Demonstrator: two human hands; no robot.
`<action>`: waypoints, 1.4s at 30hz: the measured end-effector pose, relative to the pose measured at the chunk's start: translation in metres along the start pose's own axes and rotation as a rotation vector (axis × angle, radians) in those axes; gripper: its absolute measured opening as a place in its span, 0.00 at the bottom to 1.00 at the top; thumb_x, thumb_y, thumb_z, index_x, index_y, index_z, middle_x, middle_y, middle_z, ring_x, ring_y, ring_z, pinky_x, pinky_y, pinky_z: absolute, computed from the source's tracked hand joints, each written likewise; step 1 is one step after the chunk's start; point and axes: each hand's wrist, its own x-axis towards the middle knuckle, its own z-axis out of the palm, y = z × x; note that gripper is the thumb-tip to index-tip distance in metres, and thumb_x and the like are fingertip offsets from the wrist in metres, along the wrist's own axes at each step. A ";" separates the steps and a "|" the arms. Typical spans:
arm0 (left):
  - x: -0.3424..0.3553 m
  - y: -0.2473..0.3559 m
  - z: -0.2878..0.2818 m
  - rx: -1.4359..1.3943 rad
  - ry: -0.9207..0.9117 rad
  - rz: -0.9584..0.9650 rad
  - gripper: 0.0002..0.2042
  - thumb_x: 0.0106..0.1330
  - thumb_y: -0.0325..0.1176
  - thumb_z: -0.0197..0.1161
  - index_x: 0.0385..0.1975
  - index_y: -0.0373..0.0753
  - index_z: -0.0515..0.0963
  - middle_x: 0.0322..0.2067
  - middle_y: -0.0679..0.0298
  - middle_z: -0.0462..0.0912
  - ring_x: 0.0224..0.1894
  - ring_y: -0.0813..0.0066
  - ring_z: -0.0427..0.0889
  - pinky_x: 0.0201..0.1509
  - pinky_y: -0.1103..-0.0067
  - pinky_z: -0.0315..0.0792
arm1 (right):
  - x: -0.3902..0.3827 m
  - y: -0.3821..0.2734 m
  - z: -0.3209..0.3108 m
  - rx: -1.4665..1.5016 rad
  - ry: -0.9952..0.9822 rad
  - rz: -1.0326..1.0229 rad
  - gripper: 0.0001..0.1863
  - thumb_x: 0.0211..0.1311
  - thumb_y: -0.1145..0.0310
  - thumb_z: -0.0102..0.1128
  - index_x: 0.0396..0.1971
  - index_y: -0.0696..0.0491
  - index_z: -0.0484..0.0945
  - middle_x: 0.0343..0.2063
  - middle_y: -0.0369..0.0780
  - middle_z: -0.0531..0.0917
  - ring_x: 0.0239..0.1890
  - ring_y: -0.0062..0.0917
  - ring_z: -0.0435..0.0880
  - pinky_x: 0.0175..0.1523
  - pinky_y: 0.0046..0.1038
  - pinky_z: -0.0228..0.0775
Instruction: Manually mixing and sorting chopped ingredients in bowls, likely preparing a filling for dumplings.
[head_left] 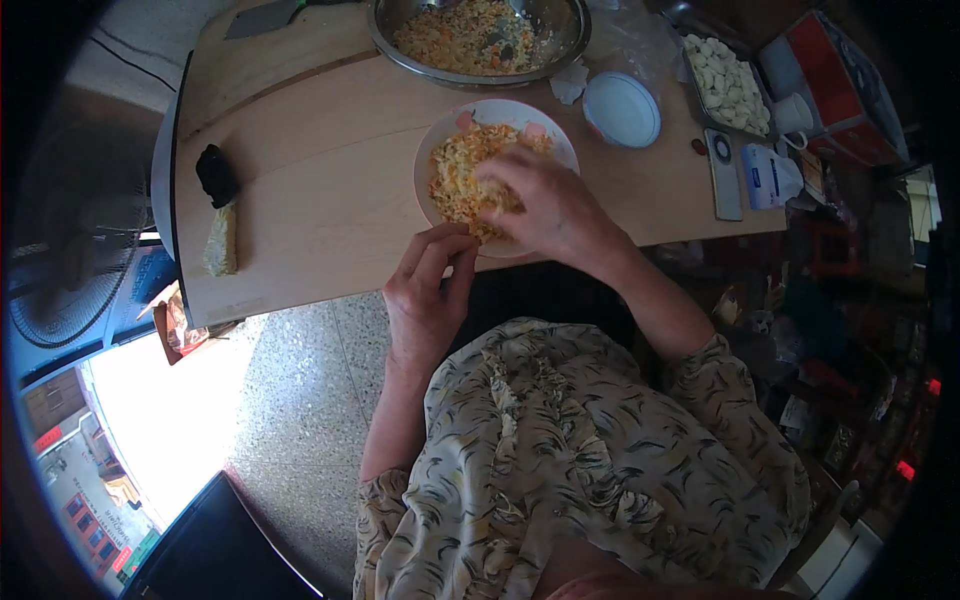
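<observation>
A white plate (568, 150) with pink marks on its rim stands near the table's front edge, heaped with a finely chopped orange and yellow mixture (462, 178). Over its right half hovers my right hand (553, 205), fingers curved down toward the mixture and blurred by motion; whether they grip anything is unclear. My left hand (430, 285) is at the plate's near left rim, its fingertips pinched together. What lies between them, if anything, is hidden. Behind the plate, a large metal bowl (400, 62) contains more chopped mixture. To its right is a small pale bowl (622, 108).
A tray of white, dumpling-like pieces (728, 85) occupies the far right, near a white mug (793, 115), a phone (723, 172) and a tissue pack (768, 178). At left lies a black bundle (216, 175) with a pale patterned end; a blade (262, 20) rests farther back.
</observation>
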 end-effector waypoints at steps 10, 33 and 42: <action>0.001 -0.001 0.003 0.001 -0.008 0.021 0.05 0.64 0.19 0.68 0.37 0.35 0.82 0.42 0.59 0.86 0.40 0.67 0.89 0.36 0.75 0.86 | 0.000 0.022 0.004 -0.302 0.021 -0.127 0.19 0.52 0.80 0.67 0.47 0.54 0.84 0.51 0.43 0.79 0.56 0.40 0.80 0.57 0.39 0.76; 0.001 -0.003 0.001 -0.010 -0.020 0.000 0.07 0.63 0.17 0.68 0.39 0.34 0.84 0.45 0.56 0.87 0.43 0.66 0.90 0.43 0.75 0.86 | 0.008 0.018 -0.030 -0.204 -0.138 -0.148 0.08 0.59 0.82 0.59 0.37 0.60 0.83 0.41 0.46 0.86 0.46 0.40 0.85 0.53 0.38 0.78; 0.005 0.002 0.003 -0.050 -0.037 -0.013 0.07 0.63 0.17 0.68 0.39 0.33 0.83 0.45 0.56 0.86 0.44 0.66 0.89 0.44 0.75 0.87 | 0.039 0.027 0.005 -0.061 0.028 -0.218 0.17 0.59 0.84 0.53 0.47 0.60 0.82 0.55 0.47 0.82 0.61 0.44 0.78 0.67 0.40 0.70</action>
